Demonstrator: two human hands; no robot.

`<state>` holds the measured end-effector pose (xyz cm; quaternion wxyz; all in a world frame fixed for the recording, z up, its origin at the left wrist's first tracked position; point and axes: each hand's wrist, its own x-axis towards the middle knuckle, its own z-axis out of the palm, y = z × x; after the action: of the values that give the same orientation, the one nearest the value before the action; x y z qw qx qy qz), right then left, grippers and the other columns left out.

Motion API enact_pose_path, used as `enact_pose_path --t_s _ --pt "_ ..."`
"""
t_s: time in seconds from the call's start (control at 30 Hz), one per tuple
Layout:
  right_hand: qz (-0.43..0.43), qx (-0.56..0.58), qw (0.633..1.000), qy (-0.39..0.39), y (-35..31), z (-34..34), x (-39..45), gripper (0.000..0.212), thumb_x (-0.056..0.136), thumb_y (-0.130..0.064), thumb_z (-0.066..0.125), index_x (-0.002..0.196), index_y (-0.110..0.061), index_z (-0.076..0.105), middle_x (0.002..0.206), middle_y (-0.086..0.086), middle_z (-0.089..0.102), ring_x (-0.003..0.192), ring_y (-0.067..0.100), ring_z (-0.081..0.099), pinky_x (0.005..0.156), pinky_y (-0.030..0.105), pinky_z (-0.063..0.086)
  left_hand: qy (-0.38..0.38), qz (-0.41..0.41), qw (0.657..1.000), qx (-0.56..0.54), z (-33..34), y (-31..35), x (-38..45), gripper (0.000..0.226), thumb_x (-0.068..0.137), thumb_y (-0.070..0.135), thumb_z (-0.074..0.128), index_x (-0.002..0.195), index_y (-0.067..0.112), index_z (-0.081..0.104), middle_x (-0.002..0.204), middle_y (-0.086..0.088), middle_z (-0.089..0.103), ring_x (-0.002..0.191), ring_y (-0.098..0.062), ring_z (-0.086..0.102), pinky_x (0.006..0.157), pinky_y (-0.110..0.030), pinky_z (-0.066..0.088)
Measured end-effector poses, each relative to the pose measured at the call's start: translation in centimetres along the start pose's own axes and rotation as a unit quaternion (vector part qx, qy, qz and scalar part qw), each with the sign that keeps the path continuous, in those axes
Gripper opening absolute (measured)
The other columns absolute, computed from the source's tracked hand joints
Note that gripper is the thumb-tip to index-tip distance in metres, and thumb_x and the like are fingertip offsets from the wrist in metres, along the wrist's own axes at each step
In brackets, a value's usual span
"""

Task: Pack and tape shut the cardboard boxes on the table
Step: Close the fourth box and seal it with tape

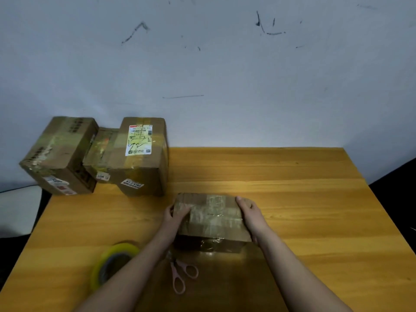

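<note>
Tape roll (113, 264), scissors (181, 274) just beside the hand-held box (212, 218).

wall (225, 64) — pale, scuffed | table (315, 199) — yellow wood, against wall

A makeshift packing corner: scuffed wall (202, 64) beyond the hands, taped parcels (126, 154) stacked on a wooden table (315, 199).

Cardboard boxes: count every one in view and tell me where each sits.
4. One taped box held between the left hand and right hand; three at the table's far left: angled box, small middle box, labelled box. More may hide behind.
</note>
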<state>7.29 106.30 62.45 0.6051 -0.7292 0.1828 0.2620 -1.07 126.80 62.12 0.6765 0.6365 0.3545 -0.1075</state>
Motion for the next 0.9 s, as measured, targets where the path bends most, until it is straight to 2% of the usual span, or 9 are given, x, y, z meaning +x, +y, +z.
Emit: enact_pose_path --t_s 0.13,0.23,0.33,0.47,0.57,0.67,0.8,0.83,0.9 --pt "0.054 0.089 0.990 -0.100 -1.0 -0.4 -0.2 0.039 0.093 -0.046 0.055 0.124 -0.022 0.051 0.101 0.011 0.067 0.082 0.027 0.068 0.059 0.036 0.056 0.009 -0.019 0.998 -0.052 -0.3 -0.4 -0.3 0.078 0.086 0.042 0.064 0.149 0.020 0.024 0.138 -0.015 0.046 0.110 -0.027 0.051 0.081 -0.035 0.048" --pt "0.047 0.066 0.990 -0.116 -1.2 -0.7 -0.2 0.043 0.093 -0.050 0.053 0.125 -0.022 0.051 0.106 0.013 0.066 0.087 0.028 0.068 0.063 0.036 0.056 -0.001 -0.014 0.999 -0.051 -0.2 0.1 -0.8 0.078 0.086 0.043 0.063 0.149 0.019 0.024 0.137 -0.014 0.047 0.109 -0.027 0.052 0.075 -0.032 0.048" --pt "-0.067 -0.128 0.989 0.016 -0.7 0.0 0.1 0.055 0.093 -0.052 0.052 0.131 -0.013 0.048 0.123 0.014 0.060 0.108 0.029 0.059 0.088 0.038 0.049 0.026 0.043 0.999 -0.006 -0.3 0.4 -1.4 0.069 0.092 0.041 0.056 0.148 0.015 0.025 0.140 -0.012 0.041 0.122 -0.027 0.045 0.086 -0.032 0.042" --pt "-0.264 -0.335 0.887 0.176 -0.5 0.5 -1.4 0.049 0.095 -0.045 0.052 0.135 -0.017 0.046 0.133 0.005 0.055 0.123 0.024 0.049 0.098 0.039 0.038 0.121 0.154 0.974 0.112 -3.2 -1.2 -3.0 0.046 0.097 0.038 0.049 0.136 0.014 0.042 0.133 -0.007 0.045 0.117 -0.017 0.047 0.091 -0.029 0.040" --pt "-0.409 -0.417 0.792 0.178 -0.7 1.8 -3.0 0.045 0.094 -0.036 0.056 0.134 -0.018 0.048 0.130 0.002 0.055 0.121 0.022 0.048 0.099 0.039 0.034 0.195 0.198 0.915 0.293 -7.2 -4.7 -5.1 0.020 0.097 0.033 0.049 0.111 0.019 0.052 0.107 -0.001 0.051 0.100 -0.019 0.056 0.083 -0.035 0.047" --pt "-0.509 -0.414 0.750 0.081 -1.1 5.0 -5.6 0.037 0.091 -0.027 0.058 0.127 -0.019 0.055 0.122 -0.001 0.058 0.115 0.020 0.051 0.097 0.035 0.038 0.220 0.198 0.824 0.484 -10.5 -8.3 -7.2 0.025 0.092 0.037 0.053 0.110 0.021 0.050 0.108 0.002 0.051 0.108 -0.021 0.054 0.090 -0.036 0.037" --pt "-0.580 -0.405 0.707 -0.018 -0.5 9.9 -8.8 0.023 0.086 -0.023 0.055 0.107 -0.017 0.063 0.101 0.003 0.064 0.090 0.019 0.060 0.072 0.030 0.052 0.087 0.067 0.713 0.692 -12.8 -11.5 -8.1 0.080 0.081 0.062 0.048 0.143 0.017 0.027 0.144 -0.002 0.034 0.139 -0.021 0.026 0.115 -0.043 0.009" --pt "-0.585 -0.408 0.700 -0.040 -0.1 11.0 -9.4 0.021 0.086 -0.024 0.052 0.103 -0.017 0.064 0.096 0.002 0.064 0.085 0.018 0.061 0.067 0.028 0.052 0.058 0.056 0.691 0.718 -13.1 -11.9 -8.1 0.081 0.083 0.059 0.049 0.146 0.016 0.024 0.146 -0.003 0.032 0.140 -0.023 0.024 0.116 -0.045 0.005" --pt "-0.571 -0.415 0.703 -0.079 0.9 12.7 -10.3 0.017 0.089 -0.024 0.052 0.100 -0.019 0.065 0.093 -0.001 0.065 0.083 0.016 0.062 0.066 0.024 0.048 0.038 0.066 0.654 0.752 -12.9 -11.8 -7.9 0.061 0.091 0.043 0.048 0.143 0.017 0.031 0.144 -0.003 0.039 0.138 -0.022 0.030 0.117 -0.044 0.006"
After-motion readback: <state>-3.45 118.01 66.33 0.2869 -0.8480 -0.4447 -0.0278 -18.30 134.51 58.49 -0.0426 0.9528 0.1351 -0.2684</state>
